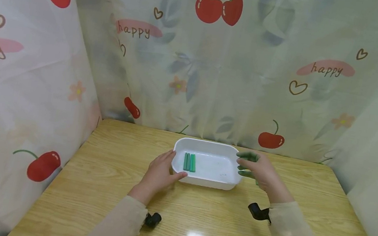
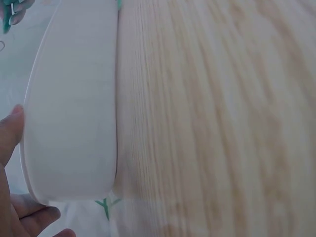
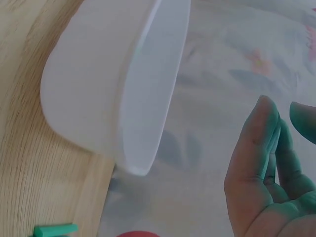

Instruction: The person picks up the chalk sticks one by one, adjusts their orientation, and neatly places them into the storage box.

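Observation:
A white plastic tray (image 1: pixel 206 182) stands on the wooden table, and several short green sticks (image 1: pixel 190 162) lie side by side in its left part. My left hand (image 1: pixel 161 172) holds the tray's left end, thumb on the front rim and fingers around the side. My right hand (image 1: pixel 258 170) is raised by the tray's right end. Its fingers (image 3: pixel 254 143) are stained green, with a gap to the thumb and nothing between them. On the table below it lies another green stick (image 3: pixel 55 230), mostly hidden by the hand in the head view.
The wooden table (image 1: pixel 210 226) runs back to a patterned cloth (image 1: pixel 216 77) with cherries and hearts, which also hangs at both sides. Each wrist carries a black camera mount (image 1: pixel 258 212). Small green specks mark the tray's floor.

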The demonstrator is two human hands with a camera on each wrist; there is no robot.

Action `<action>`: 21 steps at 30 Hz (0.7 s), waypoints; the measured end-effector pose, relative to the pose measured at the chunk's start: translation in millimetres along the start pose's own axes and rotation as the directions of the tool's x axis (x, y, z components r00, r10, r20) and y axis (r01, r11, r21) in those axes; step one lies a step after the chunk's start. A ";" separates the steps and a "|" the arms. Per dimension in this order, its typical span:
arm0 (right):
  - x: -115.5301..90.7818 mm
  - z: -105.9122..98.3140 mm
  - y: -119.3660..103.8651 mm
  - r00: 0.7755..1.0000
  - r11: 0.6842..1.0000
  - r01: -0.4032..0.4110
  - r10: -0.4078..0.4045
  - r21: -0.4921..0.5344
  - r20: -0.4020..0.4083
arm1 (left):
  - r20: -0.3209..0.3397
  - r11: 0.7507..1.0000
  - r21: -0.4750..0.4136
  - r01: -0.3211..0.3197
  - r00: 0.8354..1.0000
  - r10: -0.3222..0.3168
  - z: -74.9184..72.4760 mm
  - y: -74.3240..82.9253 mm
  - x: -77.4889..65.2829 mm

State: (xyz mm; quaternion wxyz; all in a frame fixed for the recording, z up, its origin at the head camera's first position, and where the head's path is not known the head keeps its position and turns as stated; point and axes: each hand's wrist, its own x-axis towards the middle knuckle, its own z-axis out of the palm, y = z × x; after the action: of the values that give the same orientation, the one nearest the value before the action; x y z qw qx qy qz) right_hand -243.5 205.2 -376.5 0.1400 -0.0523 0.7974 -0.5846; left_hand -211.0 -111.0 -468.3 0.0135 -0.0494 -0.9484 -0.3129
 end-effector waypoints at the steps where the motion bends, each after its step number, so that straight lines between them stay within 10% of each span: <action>1: -1.1 -2.2 0.6 1.000 1.000 0.000 -0.001 -0.011 -0.003 | -0.002 1.000 0.001 -0.002 1.000 0.002 0.1 -0.1 0.1; 21: -13.6 -44.5 20.7 0.998 0.994 -0.006 -0.002 -0.113 -0.068 | -0.021 1.000 0.023 -0.016 1.000 0.016 0.1 -1.6 2.1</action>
State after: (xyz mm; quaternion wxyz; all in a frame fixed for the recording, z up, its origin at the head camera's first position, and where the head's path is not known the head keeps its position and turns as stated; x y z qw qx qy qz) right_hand -241.5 255.8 -381.6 0.1102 -0.0395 0.8335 -0.5399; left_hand -213.2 -112.0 -469.3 0.0264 -0.0535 -0.9513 -0.3023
